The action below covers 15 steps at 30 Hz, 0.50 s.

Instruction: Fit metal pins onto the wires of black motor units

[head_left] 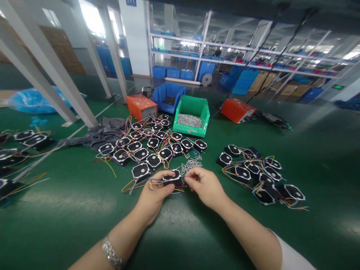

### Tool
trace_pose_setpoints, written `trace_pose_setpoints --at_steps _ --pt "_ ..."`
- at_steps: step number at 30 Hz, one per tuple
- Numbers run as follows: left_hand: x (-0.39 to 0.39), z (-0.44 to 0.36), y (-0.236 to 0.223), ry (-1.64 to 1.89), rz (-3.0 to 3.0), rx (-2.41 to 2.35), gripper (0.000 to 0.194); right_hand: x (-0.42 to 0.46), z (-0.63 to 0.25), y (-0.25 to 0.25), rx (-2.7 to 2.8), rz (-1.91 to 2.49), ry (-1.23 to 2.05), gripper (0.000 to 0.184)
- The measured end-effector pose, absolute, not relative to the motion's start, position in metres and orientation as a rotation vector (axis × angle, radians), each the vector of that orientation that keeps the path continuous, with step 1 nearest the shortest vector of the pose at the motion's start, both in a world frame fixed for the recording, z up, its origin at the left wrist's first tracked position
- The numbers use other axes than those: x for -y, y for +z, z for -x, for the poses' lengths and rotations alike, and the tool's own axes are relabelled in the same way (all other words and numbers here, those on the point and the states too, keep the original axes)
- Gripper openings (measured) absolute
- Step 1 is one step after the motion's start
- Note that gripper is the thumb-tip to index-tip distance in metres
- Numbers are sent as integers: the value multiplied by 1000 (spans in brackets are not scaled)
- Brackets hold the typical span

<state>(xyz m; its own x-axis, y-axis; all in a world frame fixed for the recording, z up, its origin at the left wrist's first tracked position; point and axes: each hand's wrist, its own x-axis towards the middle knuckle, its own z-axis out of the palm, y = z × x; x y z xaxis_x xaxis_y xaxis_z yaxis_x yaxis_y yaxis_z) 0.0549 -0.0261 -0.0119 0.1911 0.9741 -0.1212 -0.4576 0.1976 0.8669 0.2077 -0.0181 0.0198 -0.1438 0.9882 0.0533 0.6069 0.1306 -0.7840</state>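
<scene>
My left hand [154,195] grips a small black motor block [172,177] with a white face and coloured wires, just above the green table [70,213]. My right hand [204,185] is closed in a pinch against the block's right side; what its fingertips hold is too small to make out. A loose heap of small metal screws [192,164] lies on the table just beyond both hands.
A large pile of the same wired blocks [149,148] lies ahead left, another pile [258,176] to the right, more [17,150] at the far left. Behind stand a green bin of screws [191,116], a blue bin [168,96], two orange boxes [140,106] [237,110] and a grey cloth [101,133].
</scene>
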Motion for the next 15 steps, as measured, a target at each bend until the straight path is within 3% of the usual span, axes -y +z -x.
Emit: trace_pose_setpoints --at_steps 11,15 --pt "25 -53 -18 1225 -1043 -901 31 20 -201 13 1378 1367 1157 9" --pt "25 -54 -18 1223 -1090 -903 30 21 -199 14 1470 1437 1056 10"
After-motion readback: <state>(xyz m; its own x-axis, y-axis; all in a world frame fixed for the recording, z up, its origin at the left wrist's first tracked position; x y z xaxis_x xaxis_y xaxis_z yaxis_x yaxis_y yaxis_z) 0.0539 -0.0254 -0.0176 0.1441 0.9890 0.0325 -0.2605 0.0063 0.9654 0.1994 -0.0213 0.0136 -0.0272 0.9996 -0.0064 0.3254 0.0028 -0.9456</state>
